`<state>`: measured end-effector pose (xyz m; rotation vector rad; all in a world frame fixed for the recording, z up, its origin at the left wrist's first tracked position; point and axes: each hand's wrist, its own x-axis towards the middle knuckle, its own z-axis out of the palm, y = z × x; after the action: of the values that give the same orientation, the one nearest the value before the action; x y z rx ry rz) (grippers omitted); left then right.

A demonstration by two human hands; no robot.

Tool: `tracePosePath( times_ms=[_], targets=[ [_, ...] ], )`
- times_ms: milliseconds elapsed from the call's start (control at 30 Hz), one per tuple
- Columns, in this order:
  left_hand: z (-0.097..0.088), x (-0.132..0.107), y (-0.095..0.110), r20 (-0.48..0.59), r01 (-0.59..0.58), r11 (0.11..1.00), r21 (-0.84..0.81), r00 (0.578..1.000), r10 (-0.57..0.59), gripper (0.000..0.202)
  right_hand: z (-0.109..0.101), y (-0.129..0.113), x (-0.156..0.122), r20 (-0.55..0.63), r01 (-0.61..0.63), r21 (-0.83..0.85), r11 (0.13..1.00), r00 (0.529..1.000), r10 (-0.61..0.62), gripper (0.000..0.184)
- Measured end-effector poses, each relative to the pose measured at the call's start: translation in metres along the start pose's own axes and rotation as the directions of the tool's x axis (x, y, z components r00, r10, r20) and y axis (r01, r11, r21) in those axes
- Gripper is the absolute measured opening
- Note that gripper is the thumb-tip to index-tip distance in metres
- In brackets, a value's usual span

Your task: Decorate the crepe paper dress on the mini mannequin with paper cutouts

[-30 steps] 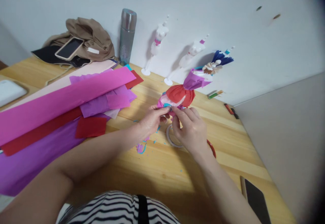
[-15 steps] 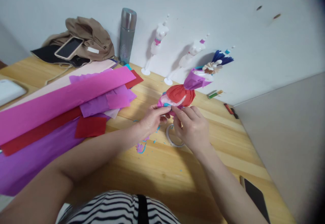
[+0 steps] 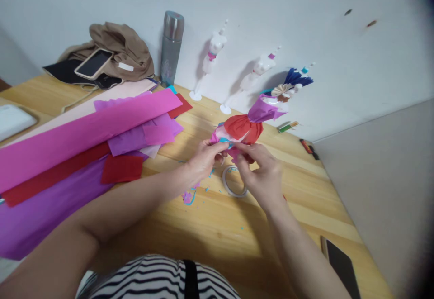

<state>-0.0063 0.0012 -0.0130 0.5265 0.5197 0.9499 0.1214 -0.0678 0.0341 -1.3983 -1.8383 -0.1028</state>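
A small mannequin in a paper dress [image 3: 240,127] leans away from me, its skirt toward my hands. The skirt is red over pink and blue layers, and the bodice is purple; a pleated cream paper fan [image 3: 281,91] and dark blue paper are at the top. My left hand [image 3: 205,159] pinches the lower edge of the skirt between thumb and fingers. At the same edge, close by, my right hand [image 3: 261,168] is closed on the paper with its fingertips. The exact pinch is partly hidden. Below the hands lies a roll of white tape [image 3: 233,182].
Two white mannequins [image 3: 216,45] [image 3: 264,66] stand by the wall beside a steel flask [image 3: 172,48]. Sheets of coloured paper [image 3: 91,131] cover the left side, with a phone [image 3: 93,64] on brown cloth behind. Paper scraps [image 3: 187,197] lie in front; a dark device [image 3: 341,260] sits at right.
My right hand has shifted slightly right and turned, its index finger now stretched more along the skirt edge. My left hand keeps its grip. The whole view has moved a little.
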Motion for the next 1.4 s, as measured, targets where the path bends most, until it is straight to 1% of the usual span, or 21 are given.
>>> tracePosePath(
  times_ms=[67, 133, 167, 233, 300, 367, 467, 567, 667, 833, 967, 1200, 1267, 1400],
  targets=[
    [0.0, 0.0, 0.001, 0.0, 0.021, 1.0, -0.015, 1.0, -0.021, 0.013, -0.002, -0.001, 0.0, -0.014, -0.15, 0.156, 0.976, 0.988, 0.154, 0.021],
    [0.0, 0.0, 0.002, 0.017, 0.036, 0.999, -0.028, 0.999, -0.035, 0.017, 0.0, -0.001, 0.001, -0.032, -0.262, 0.309, 0.914, 0.958, 0.286, 0.017],
    [0.0, 0.001, 0.001, 0.029, 0.038, 0.999, -0.033, 0.999, -0.037, 0.018, 0.003, 0.0, 0.001, -0.047, -0.292, 0.377, 0.879, 0.942, 0.333, 0.016],
    [-0.001, 0.001, -0.001, 0.044, 0.036, 0.999, -0.039, 0.998, -0.034, 0.019, 0.011, 0.001, 0.001, -0.083, -0.31, 0.468, 0.828, 0.917, 0.39, 0.016],
    [-0.002, 0.002, -0.003, 0.042, 0.022, 0.999, -0.045, 0.999, -0.02, 0.018, 0.02, 0.002, 0.001, -0.133, -0.298, 0.479, 0.826, 0.905, 0.404, 0.018],
    [-0.003, 0.002, -0.005, 0.036, 0.012, 0.999, -0.049, 0.999, -0.011, 0.018, 0.029, 0.003, 0.0, -0.194, -0.268, 0.405, 0.874, 0.909, 0.369, 0.017],
    [-0.004, 0.001, -0.006, 0.042, 0.008, 0.998, -0.063, 0.999, -0.006, 0.018, 0.036, 0.002, 0.0, -0.272, -0.192, 0.22, 0.956, 0.93, 0.249, 0.014],
    [-0.003, -0.001, -0.006, 0.052, 0.018, 0.997, -0.071, 0.999, -0.014, 0.017, 0.038, 0.001, 0.0, -0.312, -0.135, 0.09, 0.987, 0.937, 0.156, 0.015],
    [-0.002, -0.002, -0.006, 0.038, 0.028, 0.998, -0.064, 0.999, -0.026, 0.014, 0.039, 0.0, 0.001, -0.328, -0.107, -0.002, 0.994, 0.939, 0.101, 0.016],
    [0.0, -0.002, -0.006, 0.016, 0.03, 0.997, -0.077, 0.999, -0.029, 0.013, 0.042, 0.0, 0.002, -0.33, -0.084, -0.013, 0.996, 0.941, 0.075, 0.016],
    [-0.001, -0.002, -0.007, 0.026, 0.036, 0.995, -0.097, 0.999, -0.034, 0.013, 0.044, 0.001, 0.003, -0.342, -0.072, -0.045, 0.996, 0.938, 0.052, 0.015],
    [-0.005, 0.002, -0.009, 0.104, 0.019, 0.996, -0.092, 0.995, -0.009, 0.012, 0.042, 0.001, 0.005, -0.335, 0.036, -0.137, 0.99, 0.939, -0.081, 0.009],
    [-0.007, 0.002, -0.009, 0.108, 0.017, 0.997, -0.081, 0.994, -0.008, 0.015, 0.042, 0.001, 0.005, -0.351, 0.057, -0.159, 0.986, 0.93, -0.11, 0.006],
    [-0.009, 0.002, -0.009, 0.114, 0.032, 0.997, -0.064, 0.993, -0.024, 0.023, 0.043, 0.002, 0.008, -0.399, 0.096, -0.18, 0.979, 0.903, -0.162, 0.011]
  ],
)
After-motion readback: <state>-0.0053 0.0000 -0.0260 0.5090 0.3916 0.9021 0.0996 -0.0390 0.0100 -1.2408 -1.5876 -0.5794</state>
